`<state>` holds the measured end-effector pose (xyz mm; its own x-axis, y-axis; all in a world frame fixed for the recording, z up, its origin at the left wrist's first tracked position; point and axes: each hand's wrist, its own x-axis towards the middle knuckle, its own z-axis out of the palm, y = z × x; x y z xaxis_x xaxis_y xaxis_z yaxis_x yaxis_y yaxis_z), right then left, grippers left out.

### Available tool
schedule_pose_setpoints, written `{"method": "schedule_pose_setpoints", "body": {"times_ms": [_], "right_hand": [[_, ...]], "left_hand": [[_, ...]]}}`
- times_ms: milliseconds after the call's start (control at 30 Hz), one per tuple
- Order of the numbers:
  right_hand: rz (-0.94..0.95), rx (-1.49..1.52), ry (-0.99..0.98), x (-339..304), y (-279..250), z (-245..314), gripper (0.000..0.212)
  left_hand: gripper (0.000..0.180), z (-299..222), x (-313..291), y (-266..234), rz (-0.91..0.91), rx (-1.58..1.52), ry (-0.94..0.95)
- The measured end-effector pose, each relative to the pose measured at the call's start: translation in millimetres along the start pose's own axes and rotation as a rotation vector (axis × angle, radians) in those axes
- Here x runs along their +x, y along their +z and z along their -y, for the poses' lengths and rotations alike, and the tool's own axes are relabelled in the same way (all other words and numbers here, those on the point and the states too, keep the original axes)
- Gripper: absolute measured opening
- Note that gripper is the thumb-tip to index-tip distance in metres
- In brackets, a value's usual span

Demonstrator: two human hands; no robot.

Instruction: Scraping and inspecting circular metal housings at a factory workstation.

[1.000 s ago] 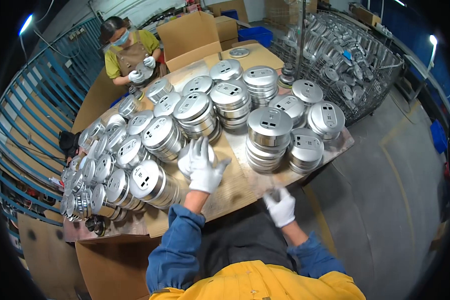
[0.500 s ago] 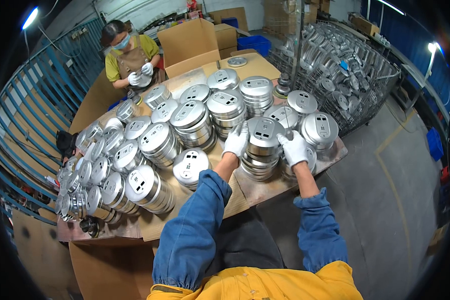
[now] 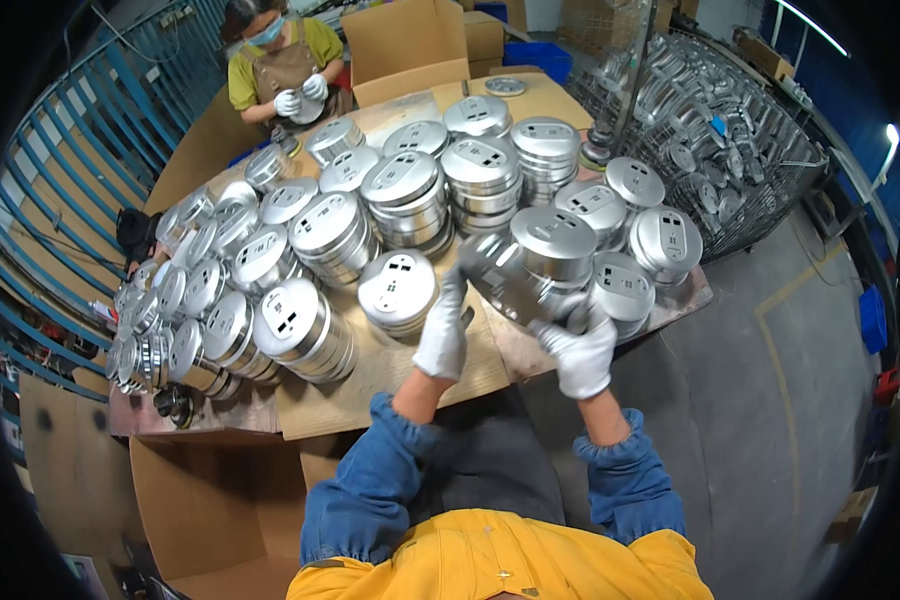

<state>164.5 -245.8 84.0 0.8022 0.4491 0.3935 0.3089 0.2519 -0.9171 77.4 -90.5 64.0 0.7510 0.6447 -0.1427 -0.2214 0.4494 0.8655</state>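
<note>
Both my hands wear white gloves and hold one round metal cover (image 3: 502,284) between them, raised and tilted on edge, smeared by motion. At its left rim is my left hand (image 3: 440,335), closed on it with the fingers partly hidden. My right hand (image 3: 581,352) grips its lower right edge. Just behind the cover stands a stack of silver round covers (image 3: 554,236) with small cut-out slots in the top. A shorter stack (image 3: 398,290) sits left of my left hand, and another stack (image 3: 622,288) is right of the held cover.
Several more stacks (image 3: 304,325) crowd the cardboard-covered table (image 3: 450,378). Across it, a co-worker (image 3: 288,75) in gloves handles a metal piece. An open cardboard box (image 3: 410,50) stands at the back, a wire cage (image 3: 735,160) of metal parts at the right. Another box (image 3: 215,510) is below.
My hands have lifted the top cover off its stack, drawn it towards me and tilted it. The view has shifted, so the table sits higher in the picture.
</note>
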Motion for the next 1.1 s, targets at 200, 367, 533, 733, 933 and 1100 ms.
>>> {"method": "schedule_pose_setpoints", "body": {"times_ms": [200, 367, 533, 733, 933, 1100], "right_hand": [[0.603, -0.468, -0.630, -56.2, 35.9, -22.4, 0.027], [0.639, -0.393, -0.489, -92.3, 55.3, -39.3, 0.034], [0.512, -0.527, 0.236, -114.9, 44.0, -39.5, 0.037], [0.603, -0.686, 0.256, -114.3, 31.3, -34.2, 0.041], [0.894, -1.017, 0.140, -95.8, 33.3, -8.2, 0.034], [1.029, -1.212, 0.099, -77.2, 46.2, 11.0, 0.026]], "left_hand": [[0.061, -1.9, -77.2, -68.7, -0.051, -0.366, -0.305], [0.028, 21.3, -102.8, -124.5, -0.389, -0.048, -0.204], [0.030, 32.8, -108.5, -142.8, -0.590, 0.299, -0.053], [0.034, 39.5, -100.7, -154.8, -0.540, 0.605, 0.099], [0.033, 27.6, -98.3, -152.8, -0.483, 0.973, 0.119], [0.035, -1.1, -102.9, -129.3, -0.472, 1.245, -0.001]]}}
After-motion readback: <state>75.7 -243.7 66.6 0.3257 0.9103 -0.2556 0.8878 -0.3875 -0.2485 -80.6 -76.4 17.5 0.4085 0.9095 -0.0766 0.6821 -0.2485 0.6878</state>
